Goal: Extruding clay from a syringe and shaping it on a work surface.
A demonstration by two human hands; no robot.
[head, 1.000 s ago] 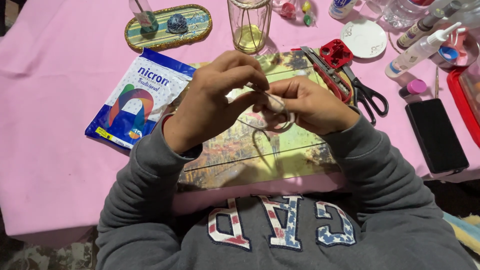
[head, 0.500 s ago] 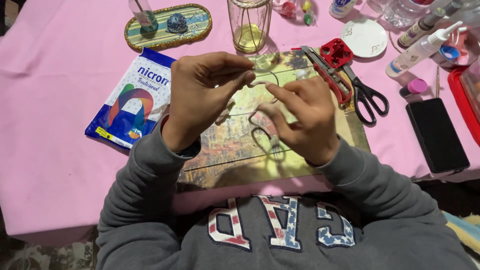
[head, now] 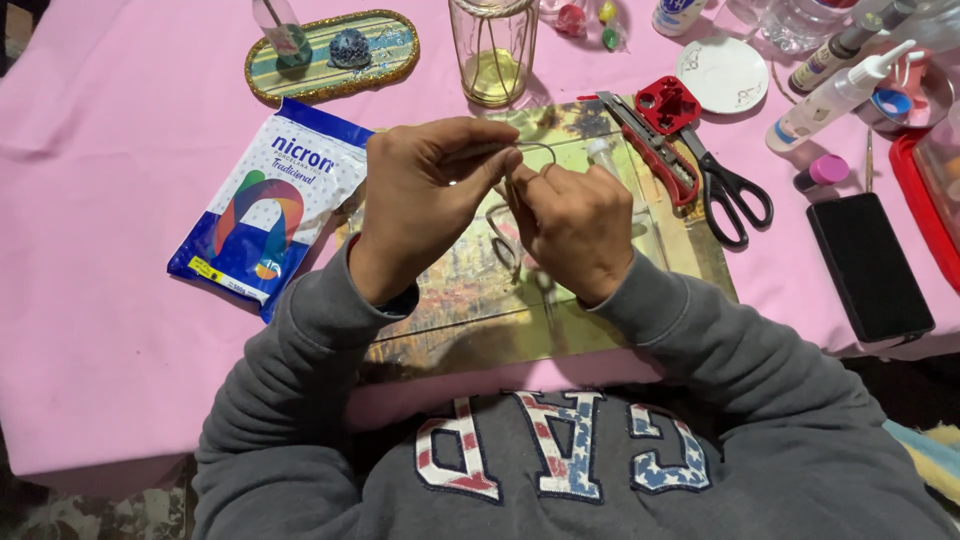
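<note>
Much of the thin wire (head: 535, 150) is hidden: you see only a small curved loop of it between your two hands, and where its ends go you cannot tell, because your fingers cover them. Some faint wire curves seem to lie under your hands on the picture board (head: 660, 250), but they are hard to make out.

The wire is fine, pale metal, bent in a rounded arc. The board under it is flat and glossy, with a printed landscape in green and yellow. It lies on a pink tablecloth (head: 100, 200).

Your left hand (head: 425, 195) is raised above the board, back toward the camera, with thumb and fingers pressed together and pinching the wire at the loop. Your right hand (head: 572, 225) is just beside it, touching it, the fingers curled in tight around the other part of the wire.
</note>
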